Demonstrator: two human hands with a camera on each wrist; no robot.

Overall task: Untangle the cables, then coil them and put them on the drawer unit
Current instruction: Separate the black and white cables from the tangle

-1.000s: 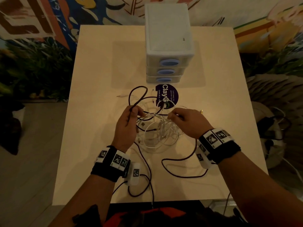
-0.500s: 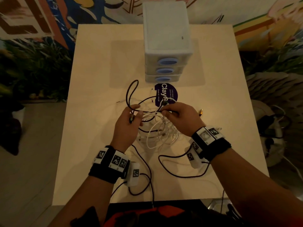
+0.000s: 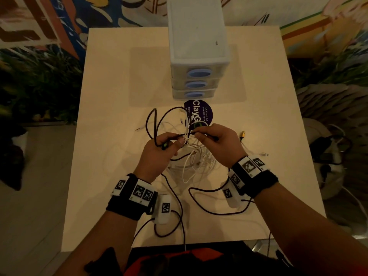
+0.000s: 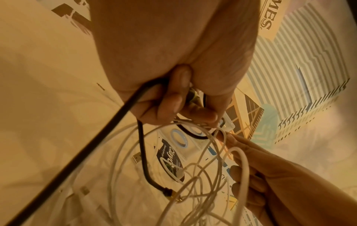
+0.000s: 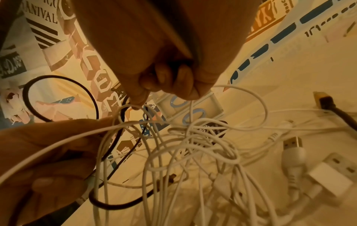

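A tangle of white cables [image 3: 195, 164] and a black cable [image 3: 151, 124] hangs partly lifted off the table, in front of the white drawer unit [image 3: 197, 36]. My left hand [image 3: 175, 141] grips the black cable [image 4: 96, 137] in curled fingers, near a green-yellow plug. My right hand [image 3: 197, 134] is close beside it. It pinches white strands [image 5: 193, 137] at the top of the tangle, and a dark cable runs through its palm. In the right wrist view, white loops drape over my left hand [image 5: 48, 145]. The black cable's gold connector [image 4: 170, 194] dangles below.
The beige table [image 3: 111, 96] carries a round purple sticker [image 3: 199, 114] just before the drawers. A gold-tipped plug [image 3: 242, 134] lies right of my right hand. A white USB plug [image 5: 293, 145] and a white adapter [image 5: 332, 172] lie under the tangle. More black cable [image 3: 201, 202] loops near the front edge.
Both hands moved away from me toward the drawer unit and closer together. The top of the tangle rose with them.
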